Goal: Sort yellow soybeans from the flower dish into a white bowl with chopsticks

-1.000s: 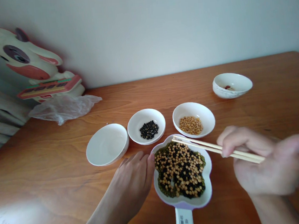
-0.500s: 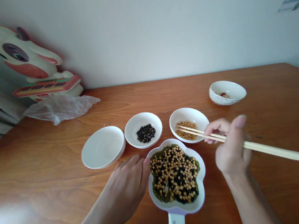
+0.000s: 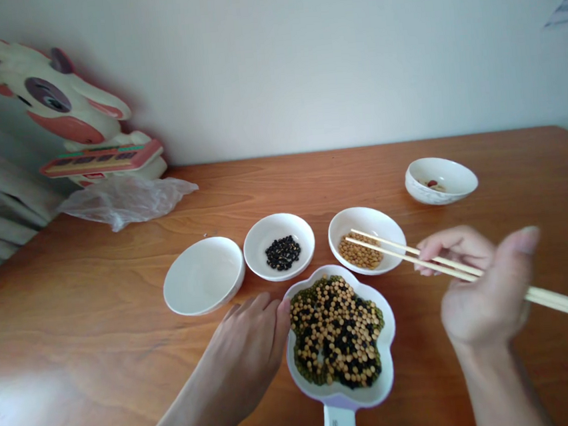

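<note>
My right hand (image 3: 482, 287) is closed around a pair of pale chopsticks (image 3: 403, 254). Their tips are slightly apart, over a white bowl (image 3: 390, 224) that holds yellow soybeans (image 3: 361, 251). Below it stands a flower-shaped pan (image 3: 387, 337) with a white handle, filled with mixed yellow, black and green beans (image 3: 338, 331). At the pan's left rim my left hand (image 3: 255, 333) holds on, thumb on the edge and the other fingers curled and partly hidden. Black beans (image 3: 284, 253) lie in a second white bowl (image 3: 303, 230). An empty white bowl (image 3: 203, 275) is left of that one.
A patterned white bowl (image 3: 442, 184) at the back right has a few small bits inside. A crumpled plastic bag (image 3: 129, 200) lies at the back left before a cow-shaped toy keyboard (image 3: 102, 157). Everything stands on a wooden table (image 3: 95, 291) against a wall.
My right hand has drawn back to the right with the chopsticks, and their tips have spread apart. The left hand keeps its place on the pan. The whole view has shifted slightly.
</note>
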Tool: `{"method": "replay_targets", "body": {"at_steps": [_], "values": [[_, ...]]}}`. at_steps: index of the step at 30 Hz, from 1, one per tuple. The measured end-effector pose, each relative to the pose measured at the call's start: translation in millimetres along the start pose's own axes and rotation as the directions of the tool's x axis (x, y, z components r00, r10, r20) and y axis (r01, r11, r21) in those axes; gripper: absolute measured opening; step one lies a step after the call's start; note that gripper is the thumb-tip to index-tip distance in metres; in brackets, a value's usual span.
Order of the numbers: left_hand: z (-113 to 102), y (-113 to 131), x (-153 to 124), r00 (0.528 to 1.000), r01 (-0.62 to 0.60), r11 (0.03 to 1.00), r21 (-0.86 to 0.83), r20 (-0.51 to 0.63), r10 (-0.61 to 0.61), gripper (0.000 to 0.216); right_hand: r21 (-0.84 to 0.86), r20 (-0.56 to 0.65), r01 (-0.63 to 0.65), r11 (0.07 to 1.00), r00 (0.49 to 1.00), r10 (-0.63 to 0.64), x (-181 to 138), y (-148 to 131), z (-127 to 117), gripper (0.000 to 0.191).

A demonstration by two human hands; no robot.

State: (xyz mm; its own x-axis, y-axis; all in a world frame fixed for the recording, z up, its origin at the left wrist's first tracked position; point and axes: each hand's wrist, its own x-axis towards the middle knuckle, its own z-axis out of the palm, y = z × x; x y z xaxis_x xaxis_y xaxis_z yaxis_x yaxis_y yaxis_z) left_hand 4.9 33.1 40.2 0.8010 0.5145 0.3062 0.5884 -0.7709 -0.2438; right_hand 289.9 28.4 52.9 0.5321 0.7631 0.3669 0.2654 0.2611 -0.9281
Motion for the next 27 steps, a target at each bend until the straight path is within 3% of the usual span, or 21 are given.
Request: {"method": "replay_targets", "body": {"at_steps": [5,9,12,14,16,18,19,22,27], "values": [[-14,5,4,0.987,0.071,0.996,-0.045,0.148,-0.064,0.044,0.009,-0.070,0.106,0.994,0.992,-0.105,0,-9,-9,0.077],[-7,5,3,0.979,0.078,0.997,-0.020,0.191,-0.073,0.042,0.098,-0.033,0.150,0.984,0.989,-0.147,2,-11,-12,0.078],[17,4,-5,0.986,0.091,0.996,-0.008,0.139,-0.089,0.039,0.169,0.003,0.139,0.976,0.990,-0.142,2,-16,-15,0.077],[35,5,-12,0.994,0.097,0.987,-0.128,-0.028,-0.101,0.036,0.172,0.041,0.143,0.975,0.987,-0.152,1,-20,-19,0.078],[48,8,-14,0.965,0.220,0.917,-0.332,-0.063,-0.254,0.033,0.165,0.071,0.156,0.974,0.983,-0.169,1,-23,-25,0.077],[52,14,-13,0.877,0.422,0.729,-0.539,0.039,-0.479,0.028,0.165,0.091,0.158,0.974,0.981,-0.174,1,-24,-31,0.076],[52,16,-11,0.851,0.468,0.684,-0.560,0.075,-0.521,0.033,0.167,0.102,0.157,0.973,0.979,-0.175,0,-24,-34,0.076],[47,21,-4,0.815,0.515,0.616,-0.596,0.119,-0.567,0.039,0.179,0.126,0.154,0.972,0.976,-0.178,-5,-21,-39,0.076],[44,20,-5,0.789,0.531,0.553,-0.642,0.136,-0.599,0.040,0.183,0.062,0.132,0.974,0.987,-0.146,-36,-9,-45,0.072]]}}
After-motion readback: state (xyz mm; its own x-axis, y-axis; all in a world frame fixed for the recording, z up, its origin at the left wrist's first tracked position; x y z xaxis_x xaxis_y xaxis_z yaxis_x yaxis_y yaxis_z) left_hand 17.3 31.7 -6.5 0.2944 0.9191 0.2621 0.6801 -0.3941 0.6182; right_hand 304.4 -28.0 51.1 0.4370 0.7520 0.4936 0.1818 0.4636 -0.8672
